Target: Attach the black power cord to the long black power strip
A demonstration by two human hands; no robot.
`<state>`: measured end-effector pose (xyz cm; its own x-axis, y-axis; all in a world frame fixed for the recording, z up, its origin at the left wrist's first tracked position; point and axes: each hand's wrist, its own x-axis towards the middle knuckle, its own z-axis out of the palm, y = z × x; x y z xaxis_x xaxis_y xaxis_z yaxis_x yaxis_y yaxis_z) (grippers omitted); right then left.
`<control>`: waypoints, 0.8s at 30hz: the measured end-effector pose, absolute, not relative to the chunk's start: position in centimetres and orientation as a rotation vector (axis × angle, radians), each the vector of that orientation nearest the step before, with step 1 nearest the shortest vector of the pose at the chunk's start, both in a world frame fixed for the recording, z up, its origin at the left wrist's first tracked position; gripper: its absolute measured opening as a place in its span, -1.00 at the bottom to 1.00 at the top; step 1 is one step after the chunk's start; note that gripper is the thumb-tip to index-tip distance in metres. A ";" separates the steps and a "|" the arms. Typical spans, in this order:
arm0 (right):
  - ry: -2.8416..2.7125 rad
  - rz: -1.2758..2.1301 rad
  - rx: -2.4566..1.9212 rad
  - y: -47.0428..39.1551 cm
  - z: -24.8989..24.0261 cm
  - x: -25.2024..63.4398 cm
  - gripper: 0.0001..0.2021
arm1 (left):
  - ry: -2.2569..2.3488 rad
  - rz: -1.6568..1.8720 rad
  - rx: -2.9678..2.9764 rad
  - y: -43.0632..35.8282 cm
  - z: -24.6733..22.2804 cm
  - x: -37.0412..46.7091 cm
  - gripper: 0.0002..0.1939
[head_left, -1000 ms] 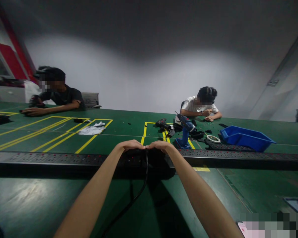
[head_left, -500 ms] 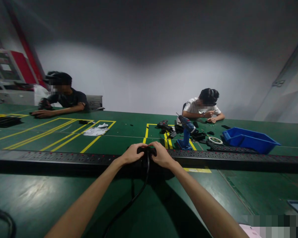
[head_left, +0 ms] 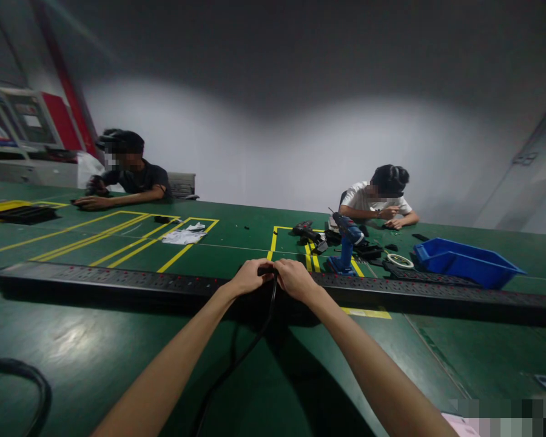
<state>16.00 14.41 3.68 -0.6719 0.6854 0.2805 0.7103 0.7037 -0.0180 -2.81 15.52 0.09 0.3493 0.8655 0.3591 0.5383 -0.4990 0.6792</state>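
Observation:
A long black power strip (head_left: 136, 280) with rows of sockets and red dots lies across the green table. Over its middle, my left hand (head_left: 251, 277) is closed around a small black part at the end of a thick black cable (head_left: 255, 344). My right hand (head_left: 295, 279) is closed at the other side of that same cable end, the two hands almost touching. Fingers cover most of the part, so its exact shape is hidden. From between the hands the cable runs down toward me.
Beyond the strip stand a blue cordless drill (head_left: 346, 240) and a blue bin (head_left: 468, 262), with a roll of tape (head_left: 400, 261) between them. White papers (head_left: 184, 234) lie at left. Two people sit across the table. A cable loop (head_left: 40, 388) lies at near left.
My hands have drawn closer together over the cable end, and the right fingers now cover more of it. The whole view has shifted slightly, with the scene moving rightward.

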 end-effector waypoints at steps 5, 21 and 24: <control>-2.684 -0.130 -1.147 14.7 4.6 15.6 -0.76 | 1.215 0.977 2.196 15.8 0.1 -2.8 -0.68; -2.411 -0.008 -1.286 12.2 2.4 15.2 -0.73 | 1.214 0.905 2.209 15.4 0.5 -2.6 -0.62; -2.398 0.005 -1.284 12.4 2.4 15.3 -0.74 | 1.257 0.943 2.233 15.4 -0.1 -2.5 -0.61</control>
<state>15.26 12.35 2.35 -0.4861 0.7967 0.3590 0.7952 0.5737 -0.1963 -2.50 15.43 -0.08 0.3648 0.8598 0.3572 0.5837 -0.5101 0.6317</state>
